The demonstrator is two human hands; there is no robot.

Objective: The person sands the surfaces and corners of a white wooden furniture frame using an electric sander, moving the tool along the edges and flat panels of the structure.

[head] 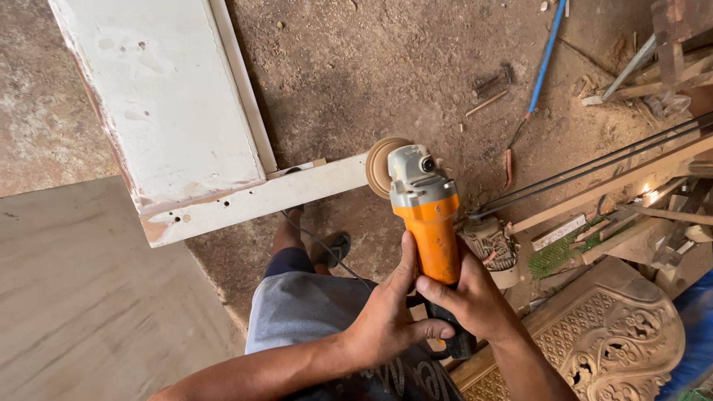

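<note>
Gripping the orange-bodied angle grinder with grey metal head (425, 215) — left hand (386, 315) and right hand (469, 297) both closed round its body. Its tan sanding disc (380, 166) meets the end of the white-painted wooden frame rail (252, 200). We'd keep the disc flat with light pressure and mind the black cord (321, 247). Below is a dusty dirt floor (356, 67), with a carved wooden panel (616, 334) at right.

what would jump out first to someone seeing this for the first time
The orange angle grinder at centre, held by both the left hand and the right hand, its tan sanding disc right at the end of a white painted wooden frame that fills the upper left. At lower right lies an ornately carved wooden panel, with loose timber strips on the dusty dirt floor.
</note>
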